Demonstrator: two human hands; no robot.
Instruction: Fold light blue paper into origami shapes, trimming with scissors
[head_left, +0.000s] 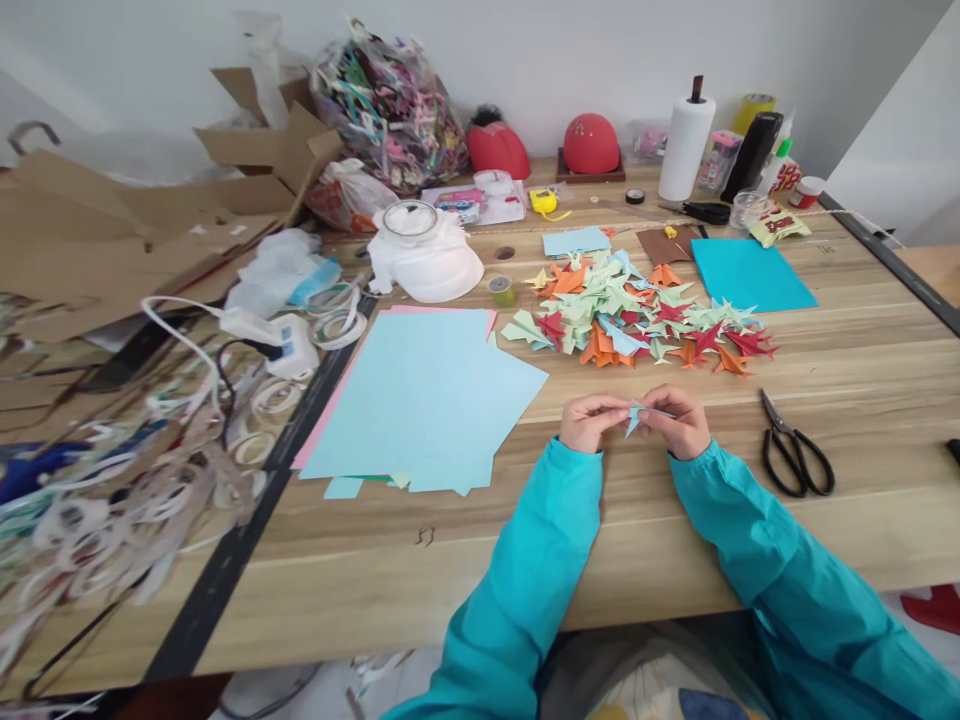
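Note:
Between my two hands is a small light blue folded paper piece (pixel 634 416), its pointed end hanging down. My left hand (pixel 592 420) pinches it from the left with thumb and fingers. From the right, my right hand (pixel 679 418) grips its other side. Just beyond my hands lies a heap of folded paper cranes (pixel 600 305) in pale green, orange, red and light blue. A stack of light blue paper sheets (pixel 420 390), with pink sheets under it, spreads to the left of my left hand. Black-handled scissors (pixel 796 450) rest to the right of my right hand.
Behind the cranes lie a small light blue paper stack (pixel 576 242) and a turquoise sheet (pixel 752 273). A white plastic-covered bundle (pixel 424 255), a yellow tape measure (pixel 547 203) and a white bottle (pixel 687 148) stand farther back. Tangled ribbons and cords (pixel 150 500) fill the left side.

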